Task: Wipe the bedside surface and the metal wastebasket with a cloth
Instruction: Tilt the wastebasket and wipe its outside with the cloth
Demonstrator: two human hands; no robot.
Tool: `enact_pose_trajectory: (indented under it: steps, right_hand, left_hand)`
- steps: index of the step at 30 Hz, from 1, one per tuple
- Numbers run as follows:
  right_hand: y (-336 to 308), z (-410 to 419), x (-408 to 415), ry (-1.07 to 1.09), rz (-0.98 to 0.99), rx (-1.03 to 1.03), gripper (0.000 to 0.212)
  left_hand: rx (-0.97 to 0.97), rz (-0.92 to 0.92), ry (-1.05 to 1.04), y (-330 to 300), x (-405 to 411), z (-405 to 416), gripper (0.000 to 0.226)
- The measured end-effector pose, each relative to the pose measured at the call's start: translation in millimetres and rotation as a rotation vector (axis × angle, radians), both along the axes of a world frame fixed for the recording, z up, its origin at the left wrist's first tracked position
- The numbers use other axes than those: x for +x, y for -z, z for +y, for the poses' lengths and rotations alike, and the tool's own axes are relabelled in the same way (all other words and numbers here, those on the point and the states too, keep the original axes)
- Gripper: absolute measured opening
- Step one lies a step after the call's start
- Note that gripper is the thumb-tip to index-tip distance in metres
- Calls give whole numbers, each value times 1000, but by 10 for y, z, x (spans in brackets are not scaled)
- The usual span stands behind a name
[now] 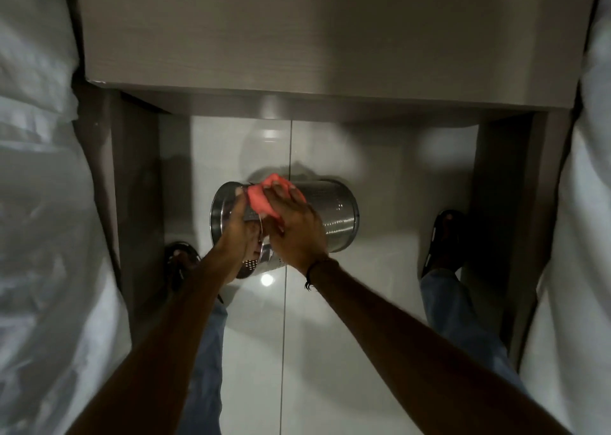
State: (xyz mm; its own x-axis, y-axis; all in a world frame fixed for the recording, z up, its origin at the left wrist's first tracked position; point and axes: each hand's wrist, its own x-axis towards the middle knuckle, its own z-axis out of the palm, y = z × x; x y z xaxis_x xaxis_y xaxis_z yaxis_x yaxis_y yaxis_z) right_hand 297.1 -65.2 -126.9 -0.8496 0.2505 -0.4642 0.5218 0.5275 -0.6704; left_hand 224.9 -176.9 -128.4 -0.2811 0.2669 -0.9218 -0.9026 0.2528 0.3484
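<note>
The metal wastebasket (337,216) is held on its side above the tiled floor, its perforated wall shining and its open rim pointing left. My left hand (236,232) grips that rim from the near side. My right hand (294,226) lies flat on top of the wastebasket and presses a pink cloth (261,199) against the metal wall. The cloth bunches out beyond my fingers. The grey bedside surface (297,37) spans the top of the view, above and beyond the wastebasket.
White bedding hangs on both sides, left bedding (39,203) and right bedding (582,236). Grey bed frames (132,186) border a narrow strip of glossy white floor tiles (330,335). My feet in dark sandals (443,242) stand at either side of the wastebasket.
</note>
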Motion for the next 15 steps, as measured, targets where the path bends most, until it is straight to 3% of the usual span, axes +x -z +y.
enact_pose_trajectory:
  steps: [4,7,10,15]
  right_hand:
    - [-156,-182,419,-178,72,9,65]
    - [-144,-129,373,-87,64,-12,64]
    - [-40,65,25,16,-10,-25,59]
    - [-198,-108,299,-149,56,15,63]
  left_hand:
    - [-42,-70,-381,-22,-179,-36,98]
    - [-72,19,-281,-30,-94,-16,91]
    - [-26,-4,-103,-49,13,54,80]
    - [-100,-25,-221,-104,-237,69,89]
